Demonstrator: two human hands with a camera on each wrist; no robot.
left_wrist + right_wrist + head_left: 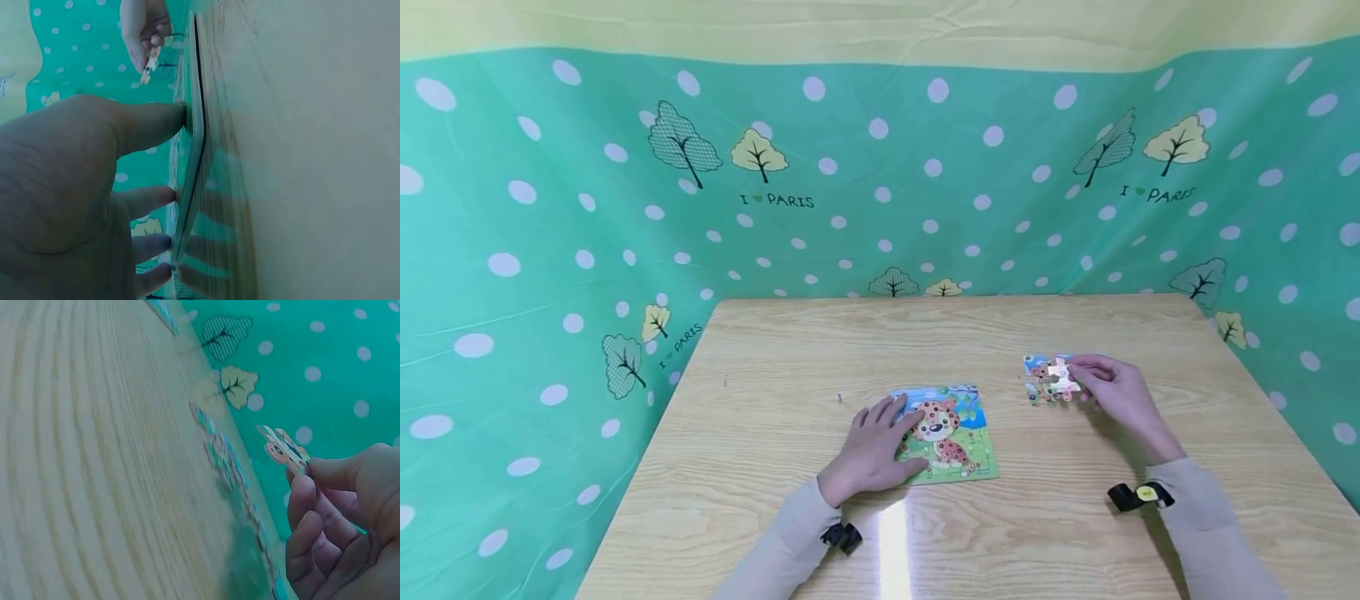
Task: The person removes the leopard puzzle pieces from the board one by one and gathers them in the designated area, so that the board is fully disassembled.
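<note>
left hand point(872, 454) flat, fingers straight, pressing leopard puzzle board point(951, 433) on wooden table point(775, 375). right hand point(1116, 392) pinches puzzle piece point(282, 449) lifted above loose piece pile point(1047, 383). step: pick-up. next likely needs carrying piece to board, aligning tabs.

Backdrop point(925, 167), upper frame: teal with white dots and tree prints. Table point(775, 517): pale wood grain. Puzzle point(951, 437), centre: green, with an orange spotted cub.
</note>
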